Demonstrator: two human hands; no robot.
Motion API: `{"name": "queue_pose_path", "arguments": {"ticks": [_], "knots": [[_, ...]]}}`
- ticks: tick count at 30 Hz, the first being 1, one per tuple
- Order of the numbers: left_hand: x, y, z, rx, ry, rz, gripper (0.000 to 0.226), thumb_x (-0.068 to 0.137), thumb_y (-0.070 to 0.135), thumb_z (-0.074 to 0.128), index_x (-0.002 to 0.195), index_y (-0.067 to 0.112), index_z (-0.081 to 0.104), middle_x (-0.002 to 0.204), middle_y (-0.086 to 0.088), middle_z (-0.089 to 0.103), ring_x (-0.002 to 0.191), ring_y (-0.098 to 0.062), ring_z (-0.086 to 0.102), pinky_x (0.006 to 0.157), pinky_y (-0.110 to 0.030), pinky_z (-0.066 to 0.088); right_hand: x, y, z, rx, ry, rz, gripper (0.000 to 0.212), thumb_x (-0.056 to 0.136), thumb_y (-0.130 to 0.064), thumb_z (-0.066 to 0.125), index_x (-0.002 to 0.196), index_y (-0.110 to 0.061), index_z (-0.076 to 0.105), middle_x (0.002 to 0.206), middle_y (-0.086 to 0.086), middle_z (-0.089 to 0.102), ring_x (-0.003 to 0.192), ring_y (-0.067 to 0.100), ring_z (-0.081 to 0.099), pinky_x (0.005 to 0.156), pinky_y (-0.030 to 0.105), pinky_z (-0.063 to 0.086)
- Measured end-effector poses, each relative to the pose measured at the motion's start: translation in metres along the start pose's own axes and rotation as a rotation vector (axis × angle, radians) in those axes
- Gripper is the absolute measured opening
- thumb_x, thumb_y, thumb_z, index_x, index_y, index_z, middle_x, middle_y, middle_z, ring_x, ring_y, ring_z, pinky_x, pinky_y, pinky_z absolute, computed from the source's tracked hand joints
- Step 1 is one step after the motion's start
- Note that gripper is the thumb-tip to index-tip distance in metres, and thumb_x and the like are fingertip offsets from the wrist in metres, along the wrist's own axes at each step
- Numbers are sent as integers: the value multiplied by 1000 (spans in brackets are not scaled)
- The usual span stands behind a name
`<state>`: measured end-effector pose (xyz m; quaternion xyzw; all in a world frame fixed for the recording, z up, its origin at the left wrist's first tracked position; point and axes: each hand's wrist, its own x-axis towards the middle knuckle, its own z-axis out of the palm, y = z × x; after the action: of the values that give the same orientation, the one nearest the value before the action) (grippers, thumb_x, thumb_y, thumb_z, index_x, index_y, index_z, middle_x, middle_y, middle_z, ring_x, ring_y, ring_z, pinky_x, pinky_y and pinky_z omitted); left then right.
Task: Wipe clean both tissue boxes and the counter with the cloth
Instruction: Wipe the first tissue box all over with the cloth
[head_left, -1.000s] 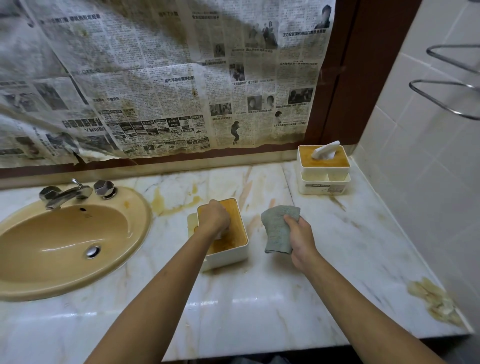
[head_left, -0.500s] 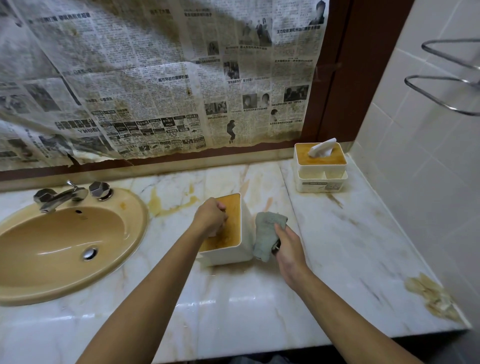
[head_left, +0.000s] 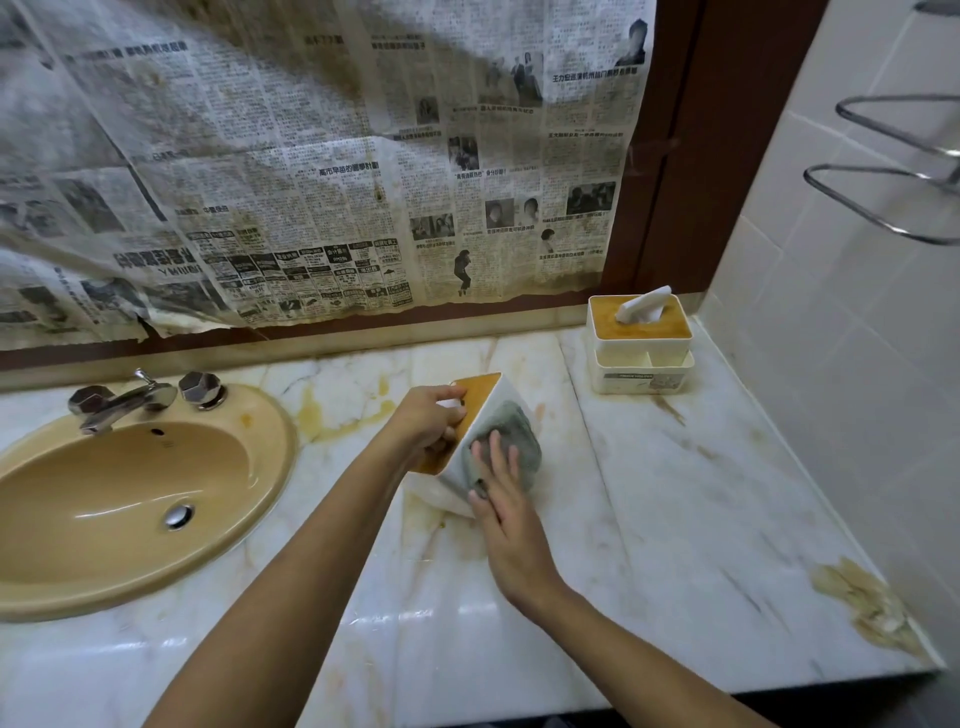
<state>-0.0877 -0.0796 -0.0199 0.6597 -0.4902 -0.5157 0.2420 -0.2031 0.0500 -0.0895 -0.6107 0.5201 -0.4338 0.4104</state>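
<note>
Two boxes: near box (head_left: 480, 415) tilted in left hand (head_left: 428, 421), right hand (head_left: 501, 483) pressing cloth (head_left: 514, 431) flat; far box (head_left: 641, 343), stained counter (head_left: 675, 493) unwiped.

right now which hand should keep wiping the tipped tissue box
Right. The right hand already presses the cloth flat on the tipped tissue box's white side, while the left hand is busy holding that box tilted by its top.

We see the near white tissue box (head_left: 470, 415) tipped on edge on the stained marble counter (head_left: 675, 493), grey cloth (head_left: 511, 436) against its side; the far tissue box (head_left: 641, 345) stands upright.
</note>
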Motion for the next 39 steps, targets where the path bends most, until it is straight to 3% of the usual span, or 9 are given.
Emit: {"name": "queue_pose_path", "arguments": {"ticks": [5, 8, 16, 21, 25, 28, 34, 36, 39], "knots": [[0, -7, 2, -67, -23, -35, 38, 100, 5, 51, 138, 12, 55, 49, 2, 41, 36, -8, 30, 37, -18, 22, 45, -2, -19, -48, 73, 43, 54, 108, -28, 36, 141, -57, 5, 165, -18, -2, 151, 7, -13, 125, 41, 9], [2, -11, 3, -129, -52, -58, 43, 99, 4, 53, 141, 10, 50, 58, -2, 40, 44, -10, 29, 39, -19, 21, 69, -7, -32, -29, 72, 115, 51, 108, -29, 36, 151, -42, 13, 165, -16, 4, 152, 8, -6, 125, 44, 9], [14, -11, -18, -303, -90, -90, 42, 98, -1, 52, 138, 9, 54, 64, 0, 38, 40, -5, 27, 34, -16, 22, -8, 21, -7, -299, -184, -275, 56, 106, -25, 36, 156, -38, 14, 166, -18, -3, 153, 15, -15, 124, 37, -5], [6, -12, -13, -255, -95, -67, 41, 98, 1, 54, 136, 15, 57, 66, 0, 41, 36, -5, 29, 33, -14, 22, 18, 28, -20, -238, -81, -194, 56, 105, -20, 38, 154, -39, 18, 165, -18, 0, 153, 13, -11, 125, 37, 8], [6, -16, -7, -287, -124, -62, 46, 98, 1, 54, 143, 8, 48, 70, -1, 37, 41, -7, 27, 35, -15, 23, 64, 3, -43, -92, 63, 38, 47, 107, -24, 39, 147, -44, 24, 161, -20, 9, 152, 8, -2, 124, 42, 13], [6, -14, -6, -320, -113, -51, 45, 99, 3, 52, 144, 8, 46, 67, 0, 35, 37, -4, 28, 33, -13, 22, 54, -2, -35, -115, 17, -33, 45, 106, -26, 39, 146, -42, 26, 162, -18, 10, 153, 11, -4, 125, 39, 10], [-1, -15, -12, -213, -61, -31, 43, 99, 7, 55, 141, 19, 54, 58, 3, 41, 35, -3, 29, 33, -15, 19, -16, 19, -11, -295, -275, -242, 56, 106, -23, 40, 154, -41, 17, 163, -27, -3, 151, 3, -13, 119, 14, -1], [-6, -16, -11, -189, -59, -19, 41, 99, 10, 57, 138, 22, 56, 51, 6, 41, 34, -3, 28, 34, -14, 20, -5, 19, -12, -278, -233, -230, 56, 105, -22, 39, 154, -39, 19, 163, -26, -2, 152, 5, -11, 120, 15, 2], [-11, -16, -11, -222, -73, -5, 43, 98, 4, 56, 139, 16, 56, 63, 6, 45, 35, -3, 30, 33, -14, 23, 33, 12, -25, -179, -28, -129, 53, 105, -23, 37, 153, -35, 20, 164, -16, 5, 153, 11, -4, 121, 26, 13]]}}
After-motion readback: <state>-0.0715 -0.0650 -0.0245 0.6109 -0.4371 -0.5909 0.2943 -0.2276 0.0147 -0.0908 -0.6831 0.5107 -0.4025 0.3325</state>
